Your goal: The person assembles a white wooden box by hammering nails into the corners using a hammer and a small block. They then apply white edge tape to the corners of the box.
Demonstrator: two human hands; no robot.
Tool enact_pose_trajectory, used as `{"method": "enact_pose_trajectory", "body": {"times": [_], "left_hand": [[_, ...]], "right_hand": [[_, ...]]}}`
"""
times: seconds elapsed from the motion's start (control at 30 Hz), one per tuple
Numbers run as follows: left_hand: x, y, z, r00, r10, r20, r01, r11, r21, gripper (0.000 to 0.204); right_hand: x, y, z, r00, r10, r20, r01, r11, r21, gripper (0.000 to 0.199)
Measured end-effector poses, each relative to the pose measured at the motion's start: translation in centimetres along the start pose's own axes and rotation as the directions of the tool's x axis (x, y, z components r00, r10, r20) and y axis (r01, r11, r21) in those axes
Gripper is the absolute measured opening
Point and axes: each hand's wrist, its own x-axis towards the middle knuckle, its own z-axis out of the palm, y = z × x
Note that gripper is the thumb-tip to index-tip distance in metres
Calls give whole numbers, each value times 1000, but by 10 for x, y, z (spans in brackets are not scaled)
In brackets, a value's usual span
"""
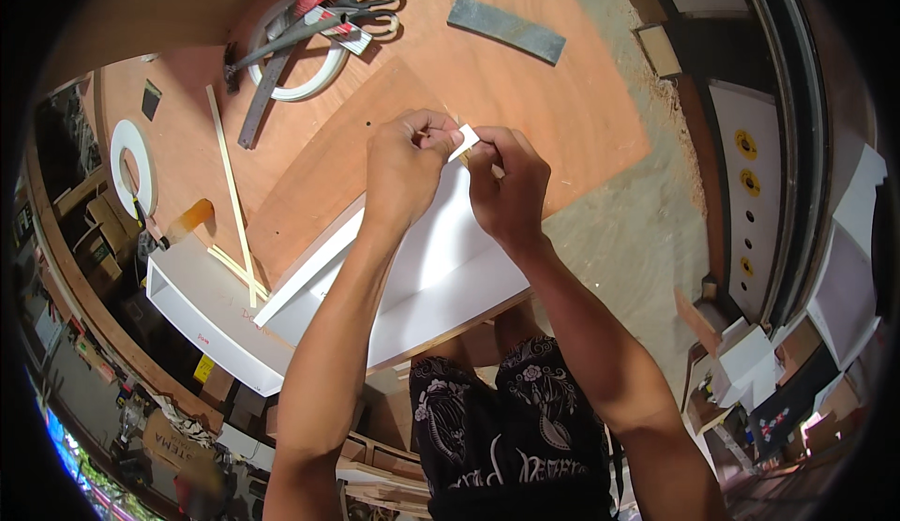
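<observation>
Close together near the middle of the view, both my hands are closed in a pinch. My left hand [405,166] and my right hand [511,183] grip a small white strip [464,141] between their fingertips. Part of the strip is hidden by the fingers, and a yellowish edge shows under it beside the right fingers. Just below the hands lies a white box-like panel piece [441,282] with raised sides, its near edge towards my lap. My left forearm crosses over it.
On the wooden worktop [600,118] lie scissors [380,22], a hammer [281,45], a metal ruler [265,99] and a white roll [323,80]. A grey flat block [506,30] is farther right. Thin wood strips [231,183], another white roll [118,166] and an orange bottle [192,216] sit left.
</observation>
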Motion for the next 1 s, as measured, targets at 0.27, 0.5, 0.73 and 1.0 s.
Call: {"method": "enact_pose_trajectory", "body": {"times": [0.27, 0.5, 0.73, 1.0], "left_hand": [[-3, -7, 11, 989, 105, -104, -97, 992, 80, 19], [6, -16, 17, 960, 273, 65, -273, 854, 443, 43], [-7, 36, 8, 996, -71, -54, 89, 830, 550, 86], [-16, 27, 10, 978, -56, -201, 144, 877, 459, 87]], "right_hand": [[-1, -20, -1, 999, 38, 10, -37, 998, -52, 25], [-2, -6, -5, 988, 113, -108, -114, 994, 4, 33], [-9, -31, 1, 979, 198, -45, -197, 980, 30, 44], [0, -26, 11, 990, 110, -84, -128, 960, -251, 56]]}}
